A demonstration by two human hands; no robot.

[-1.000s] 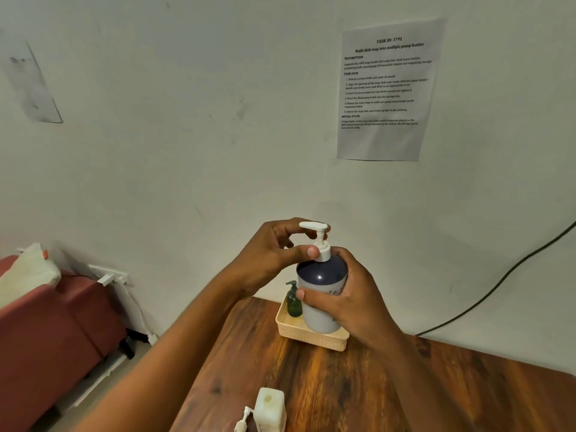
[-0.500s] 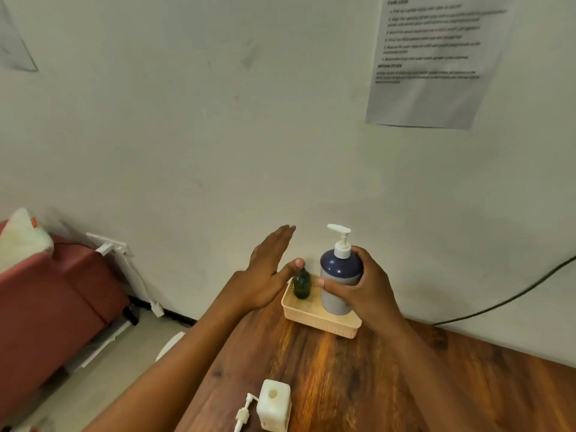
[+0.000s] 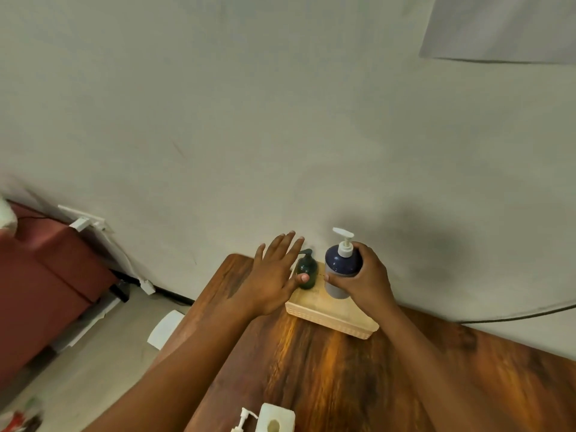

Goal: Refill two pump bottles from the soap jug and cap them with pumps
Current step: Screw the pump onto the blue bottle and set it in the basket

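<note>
A dark blue pump bottle [image 3: 338, 265] with a white pump head stands in a cream basket [image 3: 330, 319] at the table's far edge, with my right hand [image 3: 363, 283] wrapped around its side. A small dark green pump bottle [image 3: 306, 269] stands in the same basket to its left. My left hand [image 3: 274, 275] hovers flat with fingers spread beside the green bottle, thumb just in front of it, holding nothing. At the bottom edge a white square bottle [image 3: 276, 420] stands uncapped, with a loose white pump [image 3: 241, 420] lying beside it. No soap jug is in view.
The wooden table [image 3: 343, 378] meets a pale wall. To the left, below the table's edge, are a red seat [image 3: 40, 275], white brackets and floor. A black cable [image 3: 514, 316] runs along the wall at right. A paper sheet [image 3: 498, 26] hangs top right.
My left hand let go of the pump head and opened flat beside the green bottle. My right hand lowered the blue bottle into the basket. The camera tilted down.
</note>
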